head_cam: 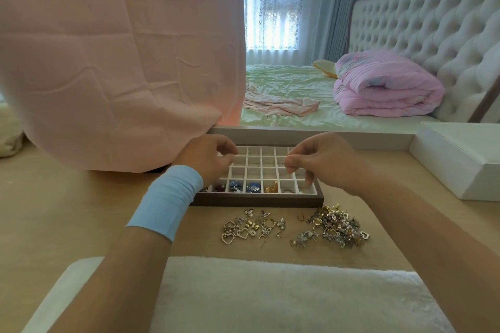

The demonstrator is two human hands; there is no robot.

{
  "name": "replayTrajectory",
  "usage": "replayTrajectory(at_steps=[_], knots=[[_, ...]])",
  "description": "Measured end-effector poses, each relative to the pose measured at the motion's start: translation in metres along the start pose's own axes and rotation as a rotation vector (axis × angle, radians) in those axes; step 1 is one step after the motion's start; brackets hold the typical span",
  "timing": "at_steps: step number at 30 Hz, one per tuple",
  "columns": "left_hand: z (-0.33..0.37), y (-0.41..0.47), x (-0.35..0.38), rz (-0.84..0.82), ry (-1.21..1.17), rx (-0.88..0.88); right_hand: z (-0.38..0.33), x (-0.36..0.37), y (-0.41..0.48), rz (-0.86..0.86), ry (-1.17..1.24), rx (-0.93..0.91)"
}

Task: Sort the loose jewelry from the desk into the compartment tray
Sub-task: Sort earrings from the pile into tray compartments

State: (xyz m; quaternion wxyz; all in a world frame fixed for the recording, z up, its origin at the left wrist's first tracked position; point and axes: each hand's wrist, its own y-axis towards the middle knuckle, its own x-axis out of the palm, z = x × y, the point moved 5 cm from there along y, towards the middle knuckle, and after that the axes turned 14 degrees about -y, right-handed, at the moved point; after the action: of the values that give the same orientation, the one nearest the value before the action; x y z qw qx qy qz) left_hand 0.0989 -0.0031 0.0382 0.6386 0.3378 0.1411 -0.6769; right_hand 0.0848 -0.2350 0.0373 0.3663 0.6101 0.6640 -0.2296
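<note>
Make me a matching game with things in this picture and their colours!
Things:
1. tray
2. band
3. quilt
4. loose jewelry

Colours:
A. pink
B. light blue
C. gold and silver
D. brown rim, white inside

Pairs: 1-D, 2-B, 3-A, 4-C

Left hand (209, 159) curled, right hand (324, 163) fingers (294, 163) pinching jewelry piece (283, 161)

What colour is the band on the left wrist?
Light blue; the wristband shows best in the head view.
</note>
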Motion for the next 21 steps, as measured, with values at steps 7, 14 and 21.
replayTrajectory(at_steps=[7, 14, 21], knots=[[0.020, -0.005, 0.050, -0.121, 0.116, 0.134, 0.019, -0.008, 0.018, 0.062, -0.485, -0.015], [0.023, -0.012, 0.098, -0.248, 0.240, 0.219, 0.034, 0.002, 0.023, 0.014, -0.729, -0.015], [0.023, -0.010, 0.102, -0.261, 0.267, 0.196, 0.027, 0.013, 0.025, 0.015, -0.811, -0.088]])
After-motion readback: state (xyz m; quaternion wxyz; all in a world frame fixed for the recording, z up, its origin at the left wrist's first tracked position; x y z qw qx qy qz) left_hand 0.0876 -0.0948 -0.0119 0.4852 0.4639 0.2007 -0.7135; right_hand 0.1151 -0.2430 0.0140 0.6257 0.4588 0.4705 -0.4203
